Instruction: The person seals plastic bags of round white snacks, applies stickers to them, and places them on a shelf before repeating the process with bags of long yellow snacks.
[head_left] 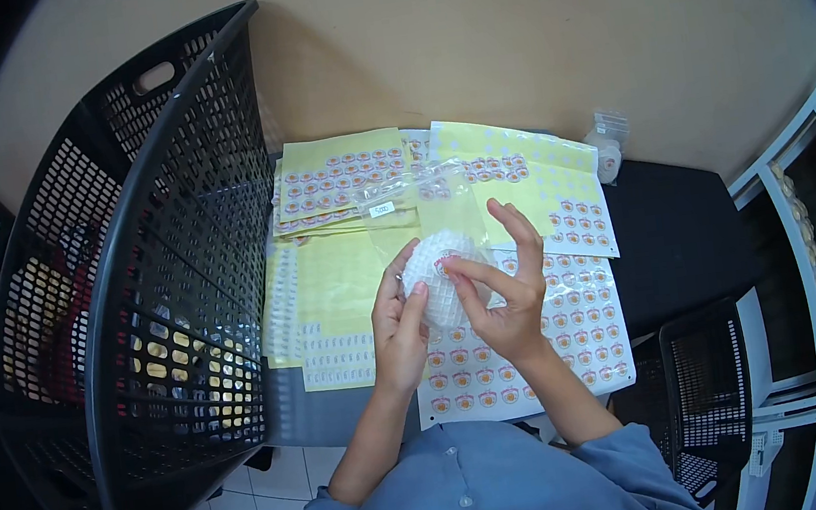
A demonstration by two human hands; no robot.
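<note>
A clear plastic bag [390,232] with a small white label near its open-looking top holds a white, grid-textured round item [433,297]. My left hand [400,331] is closed around the bag's left side, thumb on its front. The thumb and index finger of my right hand [509,304] meet at a small round sticker [445,262] on the bag's front, while its other fingers are raised. Beneath the hands lies a white sheet [563,293] with rows of round orange-and-pink stickers.
Yellow sheets [342,293], some with stickers, cover the table behind and to the left. A large black basket [166,252] stands at the left. Another small bag [607,147] leans at the back right. A black crate [706,382] sits lower right.
</note>
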